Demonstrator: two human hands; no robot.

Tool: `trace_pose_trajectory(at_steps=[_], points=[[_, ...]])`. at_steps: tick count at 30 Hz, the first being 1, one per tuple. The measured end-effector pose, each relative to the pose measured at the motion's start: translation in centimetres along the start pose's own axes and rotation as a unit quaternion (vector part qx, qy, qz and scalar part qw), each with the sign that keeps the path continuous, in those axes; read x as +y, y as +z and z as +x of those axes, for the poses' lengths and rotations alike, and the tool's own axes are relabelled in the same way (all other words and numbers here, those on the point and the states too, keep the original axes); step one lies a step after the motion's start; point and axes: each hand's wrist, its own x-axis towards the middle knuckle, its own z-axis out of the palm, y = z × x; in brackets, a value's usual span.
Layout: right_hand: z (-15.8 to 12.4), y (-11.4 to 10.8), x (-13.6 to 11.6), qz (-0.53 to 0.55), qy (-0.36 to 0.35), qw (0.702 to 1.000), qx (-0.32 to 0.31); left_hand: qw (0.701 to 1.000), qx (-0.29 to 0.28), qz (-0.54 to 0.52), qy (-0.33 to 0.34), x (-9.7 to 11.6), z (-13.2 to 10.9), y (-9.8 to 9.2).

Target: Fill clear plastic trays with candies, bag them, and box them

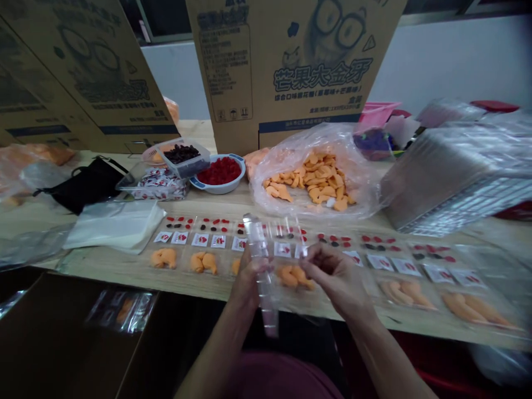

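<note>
My left hand (244, 285) is closed around a narrow stack of clear plastic trays (258, 241), held upright and seen edge-on over the table's front. To its right, a clear thin plastic piece (286, 226), probably one tray, stands beside the stack. My right hand (339, 277) pinches its right edge between thumb and fingers. Behind and below lies a row of clear trays with red and dark pieces, small white printed packets (200, 240) and curved orange candies (203, 262). Blur hides the stack's exact shape.
At the back are a bag of orange candies (322, 177), a bowl of red pieces (220, 188) and a tub of dark pieces (199, 164). Stacked clear trays (453, 172) lean at right. Plastic bags (114, 224) lie left; an open carton (78, 332) stands below. Large cartons (286, 72) rise behind.
</note>
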Motion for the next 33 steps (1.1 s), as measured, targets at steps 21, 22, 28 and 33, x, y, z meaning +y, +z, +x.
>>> trace_pose_trajectory(at_steps=[21,22,28,33], points=[[3.2,-5.2,7.7,-0.158,0.052,0.982,0.088,0.989,-0.008,-0.081,-0.122,1.1,1.4,-0.1],[3.1,-5.4,7.7,-0.2,0.046,0.976,0.077,0.989,-0.01,-0.082,-0.123,0.9,1.5,0.0],[2.2,-5.1,7.4,-0.488,-0.129,0.854,0.122,0.988,0.011,-0.059,-0.143,0.1,2.1,0.3],[2.7,-3.1,7.5,-0.531,-0.188,0.826,-0.011,0.987,0.003,-0.072,-0.145,0.2,2.1,0.8]])
